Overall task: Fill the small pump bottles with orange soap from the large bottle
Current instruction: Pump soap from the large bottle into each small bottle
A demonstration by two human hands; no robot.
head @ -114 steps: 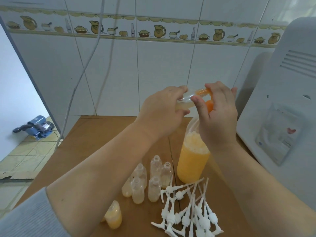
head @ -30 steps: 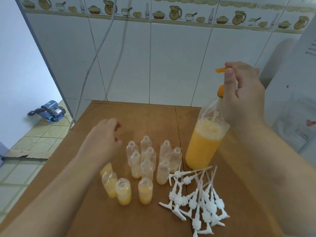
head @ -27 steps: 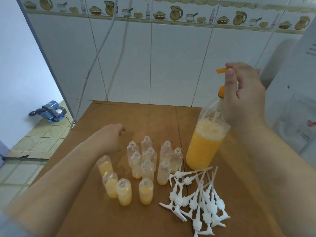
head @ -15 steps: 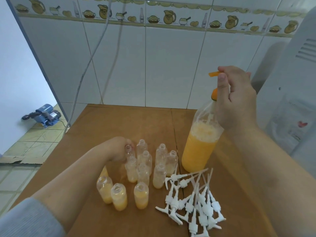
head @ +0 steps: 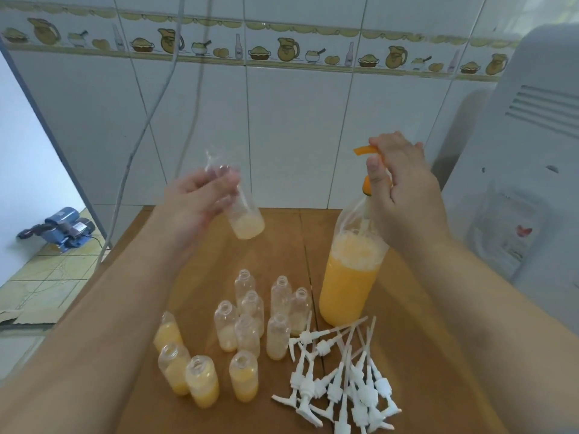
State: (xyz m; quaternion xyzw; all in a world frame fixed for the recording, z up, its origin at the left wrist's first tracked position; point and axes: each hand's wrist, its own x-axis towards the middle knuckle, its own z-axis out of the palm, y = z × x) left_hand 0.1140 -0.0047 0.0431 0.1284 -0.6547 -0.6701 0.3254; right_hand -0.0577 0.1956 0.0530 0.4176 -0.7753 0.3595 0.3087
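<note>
Bringing the small bottle (head: 242, 211) up to the orange spout (head: 364, 150) is the step in hand, and it is best done with the mouth lined up under the spout tip before the pump is pressed. The small bottle is held in the air above the middle of the worktop (head: 275, 242), well apart from the spout; it is gripped near its neck by the curled fingers of the left hand (head: 200, 202) and tilted, with only a little pale soap at its base. The grip of the right hand (head: 398, 186) is closed round the pump head of the large bottle (head: 351, 277), which stands upright on the worktop toward its right edge, more than half full of orange soap. The large bottle should be kept steady on the worktop while the small one is raised and turned so that its opening faces the spout; otherwise soap is likely to be spilled. Short, slow strokes are advisable, since foam is seen on top of the soap. Toward the near edge, four filled bottles (head: 202, 382) are grouped apart from the near-empty bottles (head: 250, 308), and the white pump tops (head: 341, 380) lie in a heap just in front of the large bottle.
</note>
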